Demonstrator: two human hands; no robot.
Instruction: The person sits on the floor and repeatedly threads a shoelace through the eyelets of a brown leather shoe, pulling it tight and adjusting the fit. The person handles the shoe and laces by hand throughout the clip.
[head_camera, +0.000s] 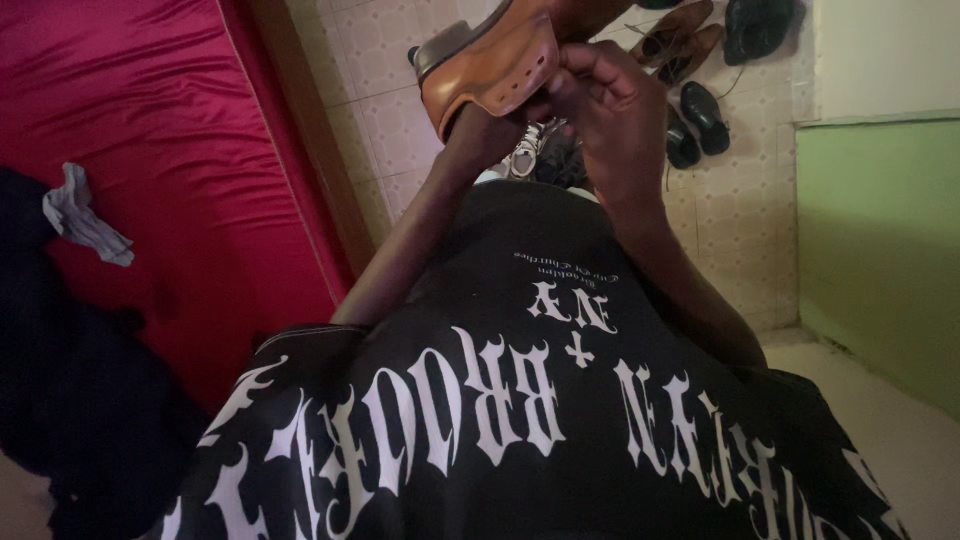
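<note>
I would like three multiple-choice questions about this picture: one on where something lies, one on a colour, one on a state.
1. Where does the grey cloth lie?
A. on the red bed cover
B. on the tiled floor
C. on the green wall

2. What colour is the shoe held up in the hands?
A. white
B. tan brown
C. blue

3. How is the held shoe turned?
A. sole toward the camera
B. sole flat on the floor
C. inside a box

Answers:
1 A, the cloth rests on the red cover.
2 B, its leather is tan.
3 A, the left hand and right hand raise it, heel and sole showing.
</note>
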